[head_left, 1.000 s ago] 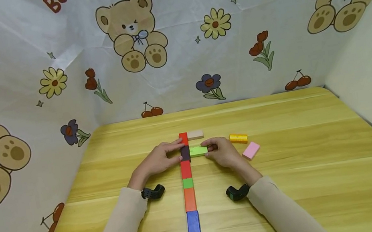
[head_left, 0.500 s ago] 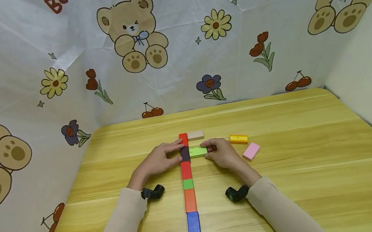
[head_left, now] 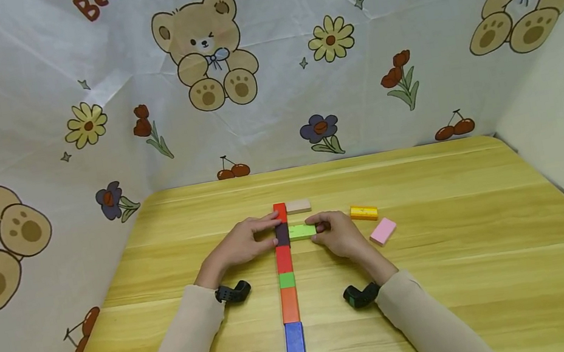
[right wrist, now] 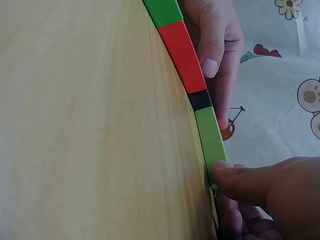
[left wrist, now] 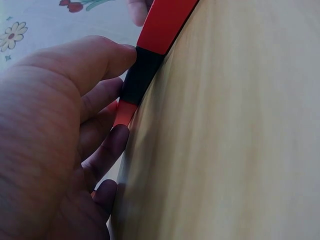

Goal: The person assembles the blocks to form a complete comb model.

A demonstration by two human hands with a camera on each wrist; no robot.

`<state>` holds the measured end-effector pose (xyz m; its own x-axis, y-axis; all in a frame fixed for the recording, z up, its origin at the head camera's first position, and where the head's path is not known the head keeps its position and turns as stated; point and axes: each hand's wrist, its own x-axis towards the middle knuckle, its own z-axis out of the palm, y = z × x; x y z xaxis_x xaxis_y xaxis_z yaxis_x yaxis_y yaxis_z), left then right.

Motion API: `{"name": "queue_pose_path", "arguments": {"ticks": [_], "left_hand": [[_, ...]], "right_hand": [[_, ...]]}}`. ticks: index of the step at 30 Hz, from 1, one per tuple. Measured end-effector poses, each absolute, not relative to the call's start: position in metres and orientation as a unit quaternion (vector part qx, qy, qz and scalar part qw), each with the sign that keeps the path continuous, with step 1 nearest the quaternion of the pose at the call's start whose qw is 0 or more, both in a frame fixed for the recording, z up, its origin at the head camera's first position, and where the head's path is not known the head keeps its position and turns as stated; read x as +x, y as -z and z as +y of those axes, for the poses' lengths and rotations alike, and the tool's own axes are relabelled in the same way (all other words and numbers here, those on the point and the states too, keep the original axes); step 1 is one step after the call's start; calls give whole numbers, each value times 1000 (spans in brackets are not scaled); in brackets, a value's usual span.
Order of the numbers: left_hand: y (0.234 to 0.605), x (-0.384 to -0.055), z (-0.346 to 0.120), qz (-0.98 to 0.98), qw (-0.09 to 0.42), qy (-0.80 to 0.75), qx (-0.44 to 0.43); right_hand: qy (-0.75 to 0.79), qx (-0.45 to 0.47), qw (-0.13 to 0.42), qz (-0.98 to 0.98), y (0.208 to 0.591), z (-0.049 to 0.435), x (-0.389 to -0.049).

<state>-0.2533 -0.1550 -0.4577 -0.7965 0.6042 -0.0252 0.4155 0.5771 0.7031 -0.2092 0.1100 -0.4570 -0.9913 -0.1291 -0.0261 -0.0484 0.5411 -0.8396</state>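
Note:
A line of coloured blocks runs away from the person. Its far part has a red block point(head_left: 279, 208) and a black block point(head_left: 282, 235). My left hand point(head_left: 243, 242) rests against their left side, index fingertip over the red block, thumb at the black one; in the left wrist view the thumb point(left wrist: 117, 60) meets the black side. With thumb and forefinger, my right hand point(head_left: 340, 233) pinches the right end of a light green block point(head_left: 301, 232), which lies crosswise with its left end at the black block. The right wrist view shows this grip on the light green block point(right wrist: 211, 137).
Nearer in the line come a red block point(head_left: 284, 259), a green one point(head_left: 287, 280), an orange one point(head_left: 289, 305) and a blue one point(head_left: 295, 345). A beige block point(head_left: 298, 206) extends from the far end. Yellow point(head_left: 364, 213) and pink point(head_left: 383, 231) blocks lie right of the right hand.
The head view has shifted slightly. Both hands and all the blocks keep their places relative to one another.

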Motion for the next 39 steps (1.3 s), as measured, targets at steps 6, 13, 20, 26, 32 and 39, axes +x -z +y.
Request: {"name": "queue_pose_path", "arguments": {"ticks": [6,13,20,26,32,39], "left_hand": [[459,-254,-155,880,130,-356,288],[459,-254,-153,880,137,-359,280],[460,-253,-155,883,130,-353,280],[460,-252,-155,885,135,-355,270],[461,-252,-154,887,131,-352,268],[460,-253,-154,887,137,-353,264]], "right_hand": [[490,-44,49,869,457,110,-209],[511,-55,45,856,457,115,-206],[534,-58,61,842,453,114,-201],[534,-58,68,841,444,115,-198],[533,-63,82,840,427,121,-191],[541,-108,51,833,408,133,-182]]}}
